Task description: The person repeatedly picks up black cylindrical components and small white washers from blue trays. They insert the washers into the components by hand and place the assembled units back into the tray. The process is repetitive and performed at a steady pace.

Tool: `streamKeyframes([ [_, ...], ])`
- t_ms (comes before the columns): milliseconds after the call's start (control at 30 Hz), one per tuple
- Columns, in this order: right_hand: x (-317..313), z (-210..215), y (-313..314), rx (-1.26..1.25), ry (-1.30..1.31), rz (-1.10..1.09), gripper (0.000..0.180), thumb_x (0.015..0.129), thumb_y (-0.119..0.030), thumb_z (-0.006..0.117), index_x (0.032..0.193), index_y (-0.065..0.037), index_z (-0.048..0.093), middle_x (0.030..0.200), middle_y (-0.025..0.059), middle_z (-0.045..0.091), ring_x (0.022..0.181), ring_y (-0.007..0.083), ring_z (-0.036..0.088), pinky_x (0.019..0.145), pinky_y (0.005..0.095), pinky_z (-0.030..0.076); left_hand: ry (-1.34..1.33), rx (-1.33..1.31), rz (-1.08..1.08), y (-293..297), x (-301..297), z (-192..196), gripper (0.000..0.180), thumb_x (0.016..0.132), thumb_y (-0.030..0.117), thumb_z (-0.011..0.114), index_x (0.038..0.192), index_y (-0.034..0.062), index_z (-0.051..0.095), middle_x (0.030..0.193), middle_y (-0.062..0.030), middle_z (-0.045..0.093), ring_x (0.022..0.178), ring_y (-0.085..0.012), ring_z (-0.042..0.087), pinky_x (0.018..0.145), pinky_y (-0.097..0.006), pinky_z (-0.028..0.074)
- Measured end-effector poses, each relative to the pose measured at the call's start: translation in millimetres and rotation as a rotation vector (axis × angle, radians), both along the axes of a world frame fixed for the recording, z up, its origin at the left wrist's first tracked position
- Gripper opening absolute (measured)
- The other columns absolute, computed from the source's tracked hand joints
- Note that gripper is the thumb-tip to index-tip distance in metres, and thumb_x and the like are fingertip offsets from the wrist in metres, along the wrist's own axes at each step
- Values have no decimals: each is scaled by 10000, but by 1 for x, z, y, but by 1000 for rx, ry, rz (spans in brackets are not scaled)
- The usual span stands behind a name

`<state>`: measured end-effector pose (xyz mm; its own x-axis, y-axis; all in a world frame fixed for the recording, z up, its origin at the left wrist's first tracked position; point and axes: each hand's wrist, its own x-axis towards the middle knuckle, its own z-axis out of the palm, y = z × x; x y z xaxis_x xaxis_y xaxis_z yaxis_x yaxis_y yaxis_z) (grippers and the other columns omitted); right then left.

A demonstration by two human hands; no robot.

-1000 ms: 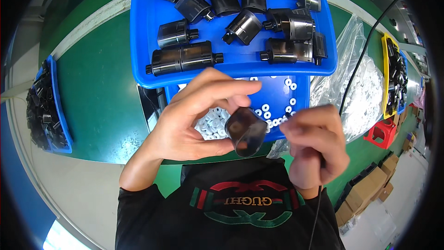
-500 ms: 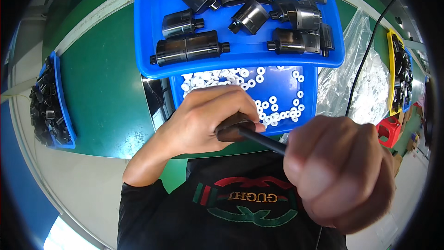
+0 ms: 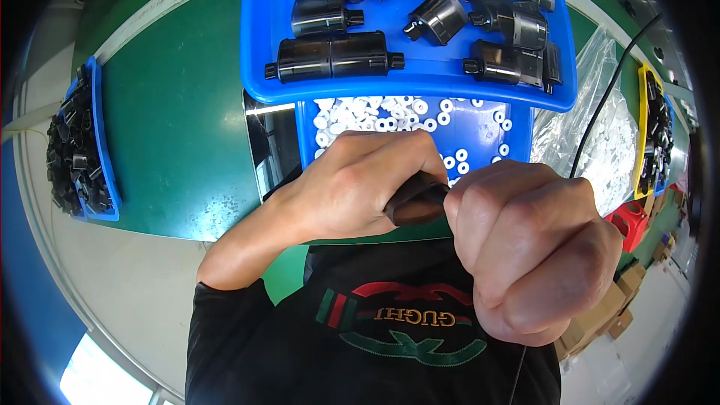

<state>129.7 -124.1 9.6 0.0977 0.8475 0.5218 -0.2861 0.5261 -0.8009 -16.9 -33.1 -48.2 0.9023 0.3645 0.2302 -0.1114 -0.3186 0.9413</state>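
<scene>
Left hand (image 3: 352, 191): clamps dark plastic part (image 3: 416, 202), steadying it | right hand (image 3: 532, 247): fisted against part's end, contents hidden | supply: white rings (image 3: 375, 116) in blue tray (image 3: 517, 139)

The left hand (image 3: 352, 187) and right hand (image 3: 525, 247) cover most of the dark part (image 3: 416, 202); its shape is perhaps cylindrical.

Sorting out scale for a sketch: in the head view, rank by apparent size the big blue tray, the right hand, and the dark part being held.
1. Big blue tray
2. Right hand, enlarged by nearness to the camera
3. Dark part, mostly hidden by the left hand
</scene>
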Motion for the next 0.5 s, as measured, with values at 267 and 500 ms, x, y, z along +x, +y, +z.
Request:
streamKeyframes([
  [267, -15, -24, -4, 12, 29, -121, 246, 688, 90, 661, 664, -87, 492, 576, 19, 516, 460, 124, 410, 391, 261, 238, 14, 146, 23, 0, -1, 4, 280, 700, -2, 766, 895, 25, 566, 755, -124, 589, 687, -341, 622, 584, -407, 498],
  [500, -17, -24, -3, 22, 9, -144, 245, 661, 93, 653, 666, -81, 480, 562, 24, 495, 459, 130, 405, 391, 270, 241, 73, 215, 39, 2, -4, 7, 306, 665, -20, 775, 878, 26, 561, 752, -117, 593, 671, -333, 616, 570, -393, 488],
])
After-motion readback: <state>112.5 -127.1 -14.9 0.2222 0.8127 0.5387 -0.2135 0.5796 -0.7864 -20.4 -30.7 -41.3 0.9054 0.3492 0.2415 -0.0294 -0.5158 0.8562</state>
